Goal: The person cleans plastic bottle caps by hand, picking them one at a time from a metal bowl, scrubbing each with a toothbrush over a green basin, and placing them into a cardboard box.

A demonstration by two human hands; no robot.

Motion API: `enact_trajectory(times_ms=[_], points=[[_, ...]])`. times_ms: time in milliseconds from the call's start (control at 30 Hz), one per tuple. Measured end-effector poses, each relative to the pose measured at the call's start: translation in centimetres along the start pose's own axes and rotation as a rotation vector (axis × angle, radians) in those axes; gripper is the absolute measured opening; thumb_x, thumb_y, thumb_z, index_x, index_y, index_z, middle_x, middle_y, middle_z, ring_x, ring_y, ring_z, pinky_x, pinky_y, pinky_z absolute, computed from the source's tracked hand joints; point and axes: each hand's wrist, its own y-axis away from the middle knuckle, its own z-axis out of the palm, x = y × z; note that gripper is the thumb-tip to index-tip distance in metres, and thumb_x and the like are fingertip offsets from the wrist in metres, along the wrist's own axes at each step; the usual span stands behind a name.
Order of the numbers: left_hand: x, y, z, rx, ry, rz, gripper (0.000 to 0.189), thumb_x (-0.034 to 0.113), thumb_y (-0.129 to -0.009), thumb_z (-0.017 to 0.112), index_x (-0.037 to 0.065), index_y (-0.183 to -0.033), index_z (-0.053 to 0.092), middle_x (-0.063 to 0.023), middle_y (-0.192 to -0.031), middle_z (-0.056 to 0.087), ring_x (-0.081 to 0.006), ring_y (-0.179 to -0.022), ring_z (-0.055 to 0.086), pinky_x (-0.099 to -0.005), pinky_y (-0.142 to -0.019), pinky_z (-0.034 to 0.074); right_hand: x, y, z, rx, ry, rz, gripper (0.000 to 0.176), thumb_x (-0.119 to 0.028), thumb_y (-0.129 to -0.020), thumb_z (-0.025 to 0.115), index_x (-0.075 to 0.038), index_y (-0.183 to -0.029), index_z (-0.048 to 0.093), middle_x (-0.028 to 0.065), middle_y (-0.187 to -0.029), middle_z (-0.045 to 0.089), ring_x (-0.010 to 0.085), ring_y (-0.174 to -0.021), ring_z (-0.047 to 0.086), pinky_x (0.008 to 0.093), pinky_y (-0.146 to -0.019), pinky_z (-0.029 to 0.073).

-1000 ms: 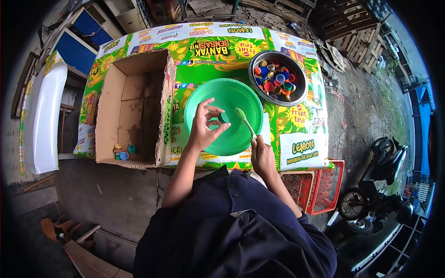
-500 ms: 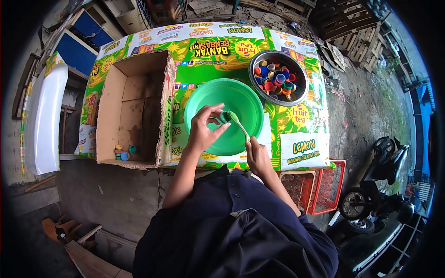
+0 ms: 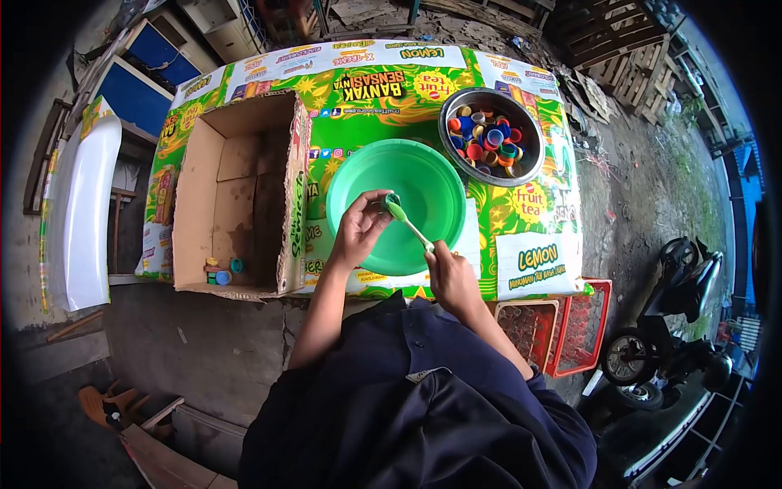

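Right now I have the left hand point(image 3: 359, 235) pinching a green cap point(image 3: 392, 199) over the basin point(image 3: 444, 179), at about one o'clock from its palm. The right hand point(image 3: 453, 275) grips the toothbrush point(image 3: 414, 230), whose long axis runs toward eleven o'clock, head at the cap; I can't tell whether bristles touch. The left is nearer the cap; the metal bowl point(image 3: 535, 160) sits at two o'clock from the basin.
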Motion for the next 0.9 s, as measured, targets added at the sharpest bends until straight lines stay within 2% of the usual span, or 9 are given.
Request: enact_trajectory(times_ms=[133, 200, 300, 400, 533, 600, 733, 800, 900], points=[[-2.7, 0.7, -0.2, 0.032, 0.053, -0.049, 0.035, 0.03, -0.096, 0.038, 0.001, -0.112, 0.046, -0.0042, -0.091, 0.051, -0.0118, -0.078, 0.05, -0.0264, -0.074, 0.043, 1.6, -1.9, -0.6, 0.09, -0.087, 0.188, 0.019, -0.018, -0.09, 0.048, -0.003, -0.081, 0.04, 0.0212, -0.051, 0.049, 0.0413, -0.049, 0.051, 0.0491, -0.043, 0.037], [-3.9, 1.0, 0.1, 0.03, 0.117, -0.049, 0.036, 0.032, -0.098, 0.031, 0.002, -0.111, 0.045, -0.003, -0.086, 0.047, -0.0116, -0.076, 0.046, -0.0267, -0.073, 0.04, 0.7, -1.1, 0.4, 0.109, -0.051, 0.033, 0.019, -0.019, -0.089, 0.049, -0.003, -0.082, 0.041, 0.0218, -0.053, 0.051, 0.0417, -0.05, 0.052, 0.0498, -0.044, 0.038], [-3.4, 0.9, 1.3, 0.082, 0.195, -0.069, 0.036, 0.032, -0.099, 0.025, 0.003, -0.107, 0.044, -0.0023, -0.081, 0.043, -0.0117, -0.074, 0.041, -0.0266, -0.072, 0.037, 0.7, -0.7, 1.6, 0.054, -0.013, 0.056, 0.018, -0.019, -0.089, 0.05, -0.004, -0.083, 0.041, 0.0225, -0.053, 0.05, 0.0429, -0.05, 0.052, 0.0505, -0.045, 0.038], [-3.3, 0.8, 1.1, 0.072, 0.26, -0.029, 0.036, 0.033, -0.099, 0.023, 0.004, -0.103, 0.044, -0.0029, -0.081, 0.042, -0.012, -0.074, 0.041, -0.026, -0.072, 0.037, 1.6, -1.9, 0.0, 0.19, -0.092, 0.127, 0.017, -0.018, -0.089, 0.049, -0.004, -0.085, 0.041, 0.0225, -0.053, 0.051, 0.0424, -0.05, 0.053, 0.0507, -0.044, 0.038], [-2.5, 0.4, 1.0, 0.073, 0.212, -0.084, 0.04, 0.037, -0.098, 0.02, 0.004, -0.097, 0.044, -0.0029, -0.079, 0.04, -0.0125, -0.072, 0.039, -0.0262, -0.071, 0.037, 1.0, -0.8, 0.8, 0.036, 0.033, -0.006, 0.016, -0.017, -0.089, 0.049, -0.004, -0.085, 0.04, 0.0203, -0.053, 0.051, 0.0407, -0.05, 0.053, 0.0495, -0.043, 0.039], [-2.7, 0.5, 0.7, 0.038, 0.243, -0.079, 0.042, 0.038, -0.098, 0.019, 0.004, -0.095, 0.044, -0.0027, -0.078, 0.039, -0.0125, -0.071, 0.039, -0.0265, -0.07, 0.037, 1.5, -2.2, -0.6, 0.167, -0.05, 0.153, 0.016, -0.017, -0.089, 0.048, -0.004, -0.085, 0.04, 0.0208, -0.055, 0.052, 0.0412, -0.051, 0.053, 0.0506, -0.045, 0.038], [-2.7, 0.2, 1.0, 0.086, 0.207, -0.162, 0.045, 0.041, -0.098, 0.018, 0.004, -0.09, 0.044, -0.0026, -0.076, 0.038, -0.0122, -0.068, 0.037, -0.027, -0.066, 0.036, 0.6, -0.7, 0.4, -0.035, 0.005, -0.069, 0.017, -0.019, -0.089, 0.049, -0.004, -0.086, 0.042, 0.021, -0.057, 0.054, 0.0411, -0.051, 0.054, 0.0497, -0.044, 0.039], [-3.4, 0.1, 0.4, -0.033, 0.202, -0.15, 0.046, 0.042, -0.097, 0.018, 0.005, -0.086, 0.043, -0.0026, -0.076, 0.038, -0.0126, -0.067, 0.036, -0.0274, -0.065, 0.035, 1.7, -1.8, -0.5, 0.042, 0.038, 0.122, 0.018, -0.02, -0.088, 0.05, -0.004, -0.086, 0.042, 0.0207, -0.057, 0.054, 0.0411, -0.051, 0.054, 0.0487, -0.044, 0.04], [-2.9, 0.1, 1.4, 0.087, 0.298, -0.21, 0.047, 0.043, -0.097, 0.018, 0.006, -0.082, 0.043, -0.0015, -0.073, 0.038, -0.0117, -0.066, 0.036, -0.0268, -0.063, 0.035, 0.7, -1.7, -1.3, 0.078, 0.019, -0.011, 0.017, -0.02, -0.089, 0.049, -0.005, -0.087, 0.041, 0.0201, -0.057, 0.054, 0.0407, -0.051, 0.053, 0.048, -0.044, 0.04]])
